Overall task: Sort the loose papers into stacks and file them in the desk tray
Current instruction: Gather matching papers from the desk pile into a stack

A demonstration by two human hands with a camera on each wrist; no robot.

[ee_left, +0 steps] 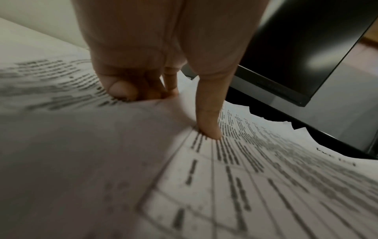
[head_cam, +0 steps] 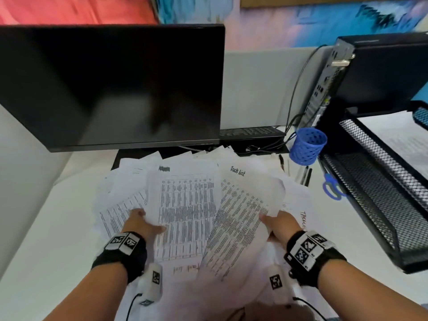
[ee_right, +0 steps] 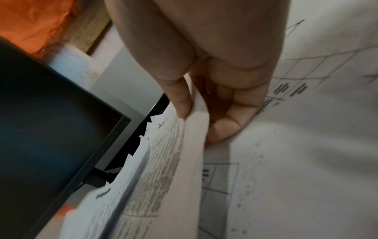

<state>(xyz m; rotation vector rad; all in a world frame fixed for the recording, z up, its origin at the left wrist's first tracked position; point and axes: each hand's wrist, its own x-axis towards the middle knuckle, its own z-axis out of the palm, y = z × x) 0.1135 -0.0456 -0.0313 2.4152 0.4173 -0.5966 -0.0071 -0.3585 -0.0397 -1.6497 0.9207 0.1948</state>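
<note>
Loose printed papers (head_cam: 185,205) lie fanned in a heap on the white desk in front of me. My left hand (head_cam: 143,224) grips the left edge of a table-printed sheet (ee_left: 255,161), thumb on top and fingers curled beneath. My right hand (head_cam: 275,224) pinches the right edge of a "Task List" sheet (head_cam: 243,205); the right wrist view shows the thumb (ee_right: 182,103) on top of the lifted sheet edge (ee_right: 196,129) and fingers under it. The black mesh desk tray (head_cam: 379,188) stands at the right with paper in its upper tier.
A dark monitor (head_cam: 111,84) stands behind the papers with a keyboard (head_cam: 250,132) beyond. A blue mesh pen cup (head_cam: 308,145), pens (head_cam: 305,174) and blue-handled scissors (head_cam: 331,186) sit between the heap and the tray. A black computer case (head_cam: 370,72) is at back right.
</note>
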